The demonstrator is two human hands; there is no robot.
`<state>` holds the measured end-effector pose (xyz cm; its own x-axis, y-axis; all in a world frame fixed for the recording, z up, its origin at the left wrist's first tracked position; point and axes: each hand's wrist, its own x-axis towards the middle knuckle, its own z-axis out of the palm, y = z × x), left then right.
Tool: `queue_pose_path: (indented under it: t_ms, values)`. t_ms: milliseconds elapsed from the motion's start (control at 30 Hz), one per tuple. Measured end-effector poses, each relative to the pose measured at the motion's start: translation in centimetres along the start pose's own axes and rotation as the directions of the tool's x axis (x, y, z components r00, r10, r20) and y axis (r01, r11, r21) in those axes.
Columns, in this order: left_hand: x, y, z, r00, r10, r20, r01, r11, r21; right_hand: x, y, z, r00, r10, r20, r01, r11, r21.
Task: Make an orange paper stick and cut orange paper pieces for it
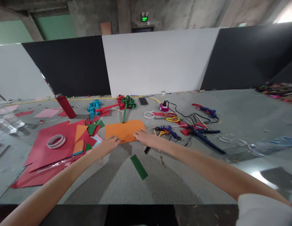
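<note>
Touching the near-left edge of one orange sheet [124,128] at centre, the left hand [111,143] has its fingers together, slightly bent. The sheet is probably light, soft and easily creased, best held by its near corners. One green strip [139,167] lies nearer. The right hand [142,137], fingers bent, rests on the near-right edge; whether either hand grips cannot be told. Farther right are two glue guns [166,128].

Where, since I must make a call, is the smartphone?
In the head view, the smartphone lies beyond the orange paper, just right of the green rosette.
</note>
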<state>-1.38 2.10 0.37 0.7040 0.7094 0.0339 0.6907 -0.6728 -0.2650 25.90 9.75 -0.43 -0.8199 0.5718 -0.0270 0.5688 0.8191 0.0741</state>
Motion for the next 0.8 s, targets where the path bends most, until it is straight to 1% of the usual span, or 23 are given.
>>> queue_pose_path:
  t_ms: [167, 233, 333, 467, 667, 800]
  values:
    - [0.1, 0.3, -0.4, 1.000, -0.008, 0.019, 0.008, 0.999, 0.033, -0.3, -0.2, 0.2, 0.999, 0.002, -0.036, -0.002, 1.000, -0.002]
    - [0.1, 0.3, -0.4, 1.000, -0.001, 0.021, -0.001, 0.997, 0.071, -0.6, -0.3, 0.1, 0.998, -0.007, -0.062, 0.008, 1.000, 0.013]
    - [0.1, 0.4, -0.4, 0.999, 0.026, 0.024, -0.029, 0.990, 0.139, -1.2, -0.6, -0.2, 0.995, 0.001, -0.103, 0.004, 0.999, 0.045]
    - [0.0, 0.4, -0.5, 0.999, 0.044, 0.020, -0.047, 0.985, 0.165, -1.6, -1.0, -0.9, 0.993, 0.018, -0.115, -0.010, 0.997, 0.071]
    - [-0.1, 0.4, -0.5, 0.998, 0.059, -0.003, -0.057, 0.978, 0.202, -1.7, -1.1, -1.1, 0.991, -0.030, -0.128, 0.029, 1.000, -0.007]
    - [-0.2, 0.5, -0.5, 0.999, 0.039, -0.021, -0.035, 0.983, 0.179, -1.7, -1.2, -1.0, 0.991, -0.052, -0.123, 0.041, 0.995, -0.092]
